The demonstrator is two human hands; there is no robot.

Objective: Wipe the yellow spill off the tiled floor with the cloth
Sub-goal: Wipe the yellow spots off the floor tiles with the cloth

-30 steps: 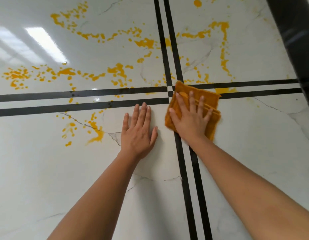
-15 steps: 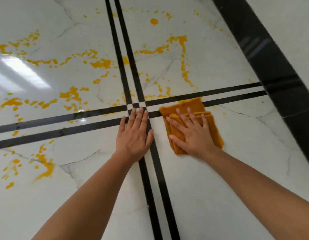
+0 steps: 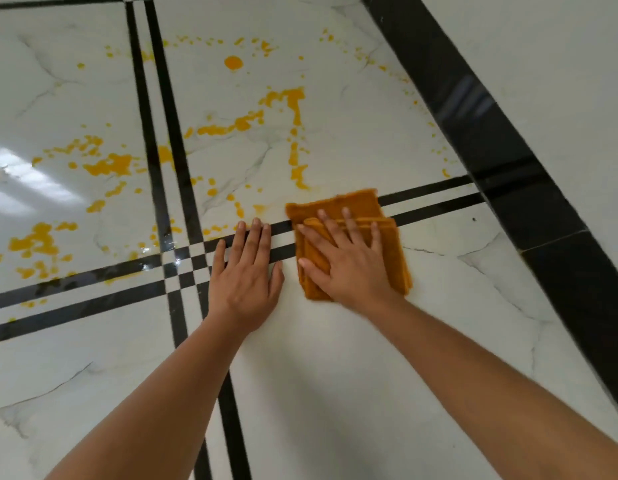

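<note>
A folded orange cloth [image 3: 359, 207] lies flat on the white marble floor, across the paired black stripes. My right hand [image 3: 345, 261] presses on it with fingers spread straight. Just left of the cloth, my left hand [image 3: 247, 275] rests flat on the tiles, fingers together over the stripes. Yellow spill [image 3: 287, 109] runs in streaks and drops over the tile beyond the cloth. More spill patches [image 3: 110, 164] lie to the far left, past the vertical stripes. The tile under my forearms shows no yellow.
A wide black border band [image 3: 501, 157] runs diagonally along the right side, with white floor beyond it. Paired black stripes cross [image 3: 188, 261] left of my left hand. A ceiling light glares on the floor at far left.
The view has swung left to right across the floor. My right hand has slid the cloth rightward along the stripes, and my left hand has followed beside it.
</note>
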